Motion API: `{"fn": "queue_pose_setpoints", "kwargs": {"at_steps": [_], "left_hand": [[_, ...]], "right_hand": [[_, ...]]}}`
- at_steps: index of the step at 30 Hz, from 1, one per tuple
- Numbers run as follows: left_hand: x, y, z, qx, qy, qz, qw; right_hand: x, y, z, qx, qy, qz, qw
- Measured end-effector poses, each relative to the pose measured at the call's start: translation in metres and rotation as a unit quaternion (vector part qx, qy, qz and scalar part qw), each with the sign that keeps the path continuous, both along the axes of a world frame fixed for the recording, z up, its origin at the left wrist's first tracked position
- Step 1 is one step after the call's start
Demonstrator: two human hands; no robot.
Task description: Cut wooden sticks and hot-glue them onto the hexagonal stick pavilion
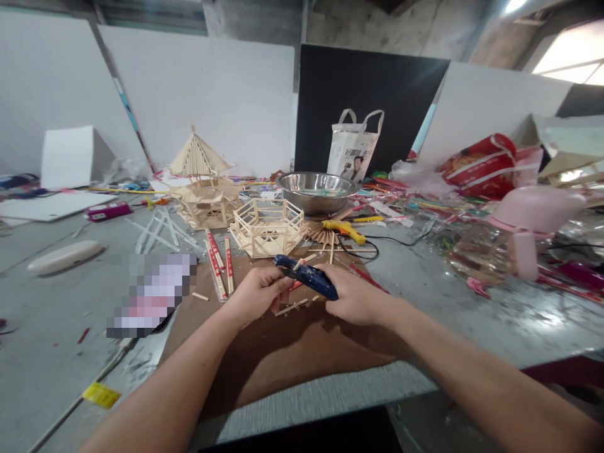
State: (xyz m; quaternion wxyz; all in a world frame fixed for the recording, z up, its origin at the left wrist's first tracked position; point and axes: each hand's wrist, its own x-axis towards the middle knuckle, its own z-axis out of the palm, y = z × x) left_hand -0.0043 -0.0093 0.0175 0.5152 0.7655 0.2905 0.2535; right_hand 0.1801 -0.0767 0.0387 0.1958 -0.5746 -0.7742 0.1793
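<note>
My right hand [352,296] is closed round a dark blue glue gun [306,275], whose nozzle points left toward my left hand. My left hand [257,294] pinches a small wooden stick piece [297,264] right at the gun's tip. Both hands hover over a brown cardboard sheet [283,352] on the table. A few short wooden sticks [292,307] lie on the cardboard just under the hands. Beyond them stands a hexagonal fence-like frame of wooden sticks [268,228].
A stick-built pavilion model [202,182] stands at the back left, a steel bowl [316,190] behind the frame, a yellow glue gun [343,230] with black cord to its right. Packs of chopsticks [218,264], a pink bottle [519,233] and plastic clutter crowd the right side.
</note>
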Motion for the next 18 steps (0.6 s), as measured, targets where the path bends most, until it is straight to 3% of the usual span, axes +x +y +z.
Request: {"fn": "queue_pose_setpoints", "kwargs": {"at_steps": [4,9,11,15,18], "left_hand": [[0.0,-0.001,0.002,-0.008,0.006,-0.005,1.0],[0.0,0.0,0.001,0.148,0.03,0.1,0.983],[0.0,0.0,0.001,0.114,0.016,0.087,0.99],[-0.001,-0.002,0.002,-0.028,-0.038,0.006,0.999],[-0.001,0.0,0.001,-0.046,-0.041,-0.013,0.998]], "right_hand": [[-0.002,-0.001,0.002,0.006,0.004,0.004,1.0],[-0.01,0.0,0.007,-0.02,-0.001,-0.033,0.999],[-0.012,0.0,0.009,-0.028,0.01,-0.031,0.999],[-0.01,-0.001,0.013,-0.029,0.028,0.011,0.999],[-0.007,0.0,0.015,-0.034,0.036,0.041,0.998]]}}
